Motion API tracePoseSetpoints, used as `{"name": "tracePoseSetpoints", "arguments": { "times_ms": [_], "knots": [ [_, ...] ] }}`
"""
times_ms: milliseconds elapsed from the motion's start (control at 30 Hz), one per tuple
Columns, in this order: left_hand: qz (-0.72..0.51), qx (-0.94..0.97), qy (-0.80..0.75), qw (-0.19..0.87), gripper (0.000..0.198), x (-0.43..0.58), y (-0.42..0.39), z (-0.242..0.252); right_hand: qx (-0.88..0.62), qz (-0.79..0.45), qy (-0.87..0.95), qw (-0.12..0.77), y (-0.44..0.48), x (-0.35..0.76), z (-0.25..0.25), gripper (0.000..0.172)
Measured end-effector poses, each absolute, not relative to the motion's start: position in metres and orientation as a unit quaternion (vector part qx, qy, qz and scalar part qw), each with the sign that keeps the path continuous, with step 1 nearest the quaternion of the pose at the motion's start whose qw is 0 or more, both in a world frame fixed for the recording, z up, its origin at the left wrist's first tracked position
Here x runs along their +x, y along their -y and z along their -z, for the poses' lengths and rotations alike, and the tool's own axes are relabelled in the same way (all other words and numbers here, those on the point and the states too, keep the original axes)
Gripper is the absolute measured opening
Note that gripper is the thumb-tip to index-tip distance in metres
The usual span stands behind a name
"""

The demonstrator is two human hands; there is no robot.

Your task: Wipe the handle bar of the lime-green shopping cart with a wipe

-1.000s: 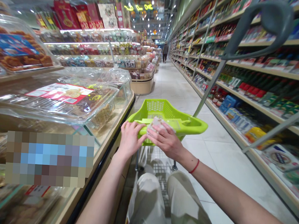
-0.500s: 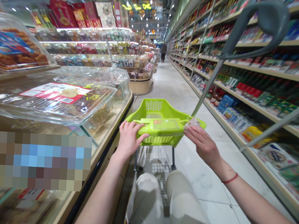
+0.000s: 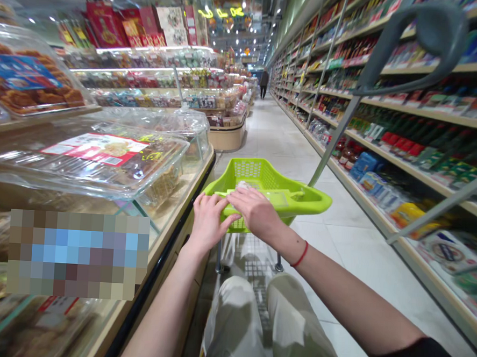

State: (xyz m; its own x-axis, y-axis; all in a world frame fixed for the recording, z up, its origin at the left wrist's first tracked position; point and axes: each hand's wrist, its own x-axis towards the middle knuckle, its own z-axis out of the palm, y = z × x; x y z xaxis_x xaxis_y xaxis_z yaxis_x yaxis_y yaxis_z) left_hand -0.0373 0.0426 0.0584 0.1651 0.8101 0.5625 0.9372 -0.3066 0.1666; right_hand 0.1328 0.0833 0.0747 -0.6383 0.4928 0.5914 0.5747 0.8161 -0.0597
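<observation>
My left hand (image 3: 209, 222) grips the near rim of a lime-green plastic shopping basket (image 3: 302, 201), which is mounted on a wheeled trolley frame. My right hand (image 3: 252, 210), with a red string bracelet on its wrist, lies over the middle of the basket. Under its fingers is a small whitish packet (image 3: 242, 185), mostly hidden by the hand. A grey curved trolley handle (image 3: 416, 49) rises at the upper right on a long pole.
A glass-lidded counter of packaged pastries (image 3: 102, 159) runs along the left. Tall stocked shelves (image 3: 407, 119) line the right. My beige trousers (image 3: 237, 324) fill the bottom. A distant person (image 3: 263, 83) stands down the tiled aisle (image 3: 281, 138). A pixelated patch covers part of the lower left.
My right hand has moved left from the basket's right rim to over its middle, taking the packet along. My left hand stays on the rim.
</observation>
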Motion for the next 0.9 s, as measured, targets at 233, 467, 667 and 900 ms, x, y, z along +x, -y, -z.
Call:
{"name": "tracePoseSetpoints", "arguments": {
  "times_ms": [233,467,667,900],
  "knots": [
    [0.297,-0.757,0.573,0.105,0.032,-0.036,-0.044,-0.057,-0.500,-0.050,0.859,0.096,-0.113,0.121,-0.123,0.030],
    [0.294,-0.755,0.576,0.109,0.031,-0.034,-0.041,-0.059,-0.555,-0.046,0.822,0.116,-0.113,0.119,-0.119,0.035],
    [0.290,-0.754,0.580,0.105,0.030,-0.035,-0.041,-0.060,-0.391,0.096,0.861,0.310,-0.069,0.140,-0.077,0.033],
    [0.303,-0.756,0.571,0.103,0.028,-0.037,-0.041,-0.059,-0.331,0.152,0.860,0.357,-0.039,0.160,-0.054,0.040]
  ]
}}
